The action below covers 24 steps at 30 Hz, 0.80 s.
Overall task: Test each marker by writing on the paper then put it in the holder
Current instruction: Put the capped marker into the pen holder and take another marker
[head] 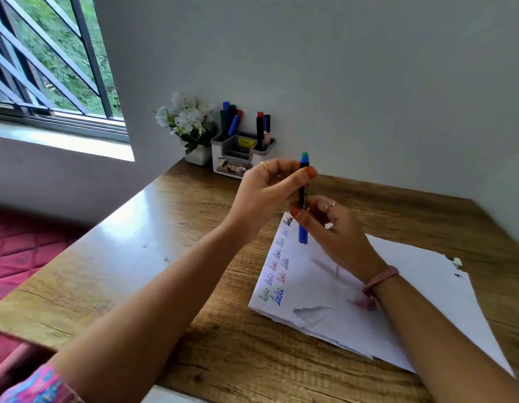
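Note:
A blue marker (pixel 303 196) stands nearly upright in the air above the white paper (pixel 397 289). My left hand (pixel 267 190) pinches its upper part near the top end. My right hand (pixel 336 228) grips its middle from the right. The marker's blue lower end points down over the paper's far corner. Coloured handwritten words run along the paper's left edge. The white and grey holder (pixel 242 154) stands against the wall beyond my hands, with several markers upright in its compartments.
A white pot of white flowers (pixel 191 123) sits left of the holder. The wooden desk (pixel 130 257) meets the wall at the back and right. A barred window is at the upper left. The paper's near edge is torn.

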Each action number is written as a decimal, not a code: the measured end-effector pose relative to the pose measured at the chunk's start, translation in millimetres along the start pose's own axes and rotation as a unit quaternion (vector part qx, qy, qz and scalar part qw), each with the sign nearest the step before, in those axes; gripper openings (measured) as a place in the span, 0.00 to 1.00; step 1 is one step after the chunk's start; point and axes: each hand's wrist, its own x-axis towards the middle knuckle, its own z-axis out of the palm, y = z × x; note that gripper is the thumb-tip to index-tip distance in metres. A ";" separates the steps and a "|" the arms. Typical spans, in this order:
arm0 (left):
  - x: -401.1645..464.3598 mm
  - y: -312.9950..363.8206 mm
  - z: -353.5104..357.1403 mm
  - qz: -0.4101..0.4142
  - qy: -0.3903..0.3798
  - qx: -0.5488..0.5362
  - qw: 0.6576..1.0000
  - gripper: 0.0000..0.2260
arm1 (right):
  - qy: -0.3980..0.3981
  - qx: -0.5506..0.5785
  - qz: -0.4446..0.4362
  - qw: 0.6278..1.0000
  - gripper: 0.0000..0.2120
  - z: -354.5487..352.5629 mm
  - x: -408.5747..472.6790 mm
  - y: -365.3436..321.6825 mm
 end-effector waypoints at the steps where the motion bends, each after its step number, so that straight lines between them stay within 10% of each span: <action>1: -1.2 -0.4 1.2 -0.014 -0.025 -0.015 0.999 0.03 | -0.002 0.012 0.005 1.000 0.16 -1.2 -0.2 -2.3; 8: 1.0 -7.7 -17.0 -0.229 -0.254 0.144 0.929 0.25 | 0.031 0.150 0.053 0.987 0.04 -9.3 -0.1 -6.6; 13: -2.7 -8.3 -6.7 -0.223 -0.238 0.072 0.942 0.10 | 0.027 0.188 0.086 0.978 0.06 -11.8 1.1 -9.2; 24: -1.1 -20.7 -5.2 -0.161 -0.212 0.077 0.961 0.14 | 0.044 0.352 0.144 0.924 0.17 -4.0 -1.7 -13.2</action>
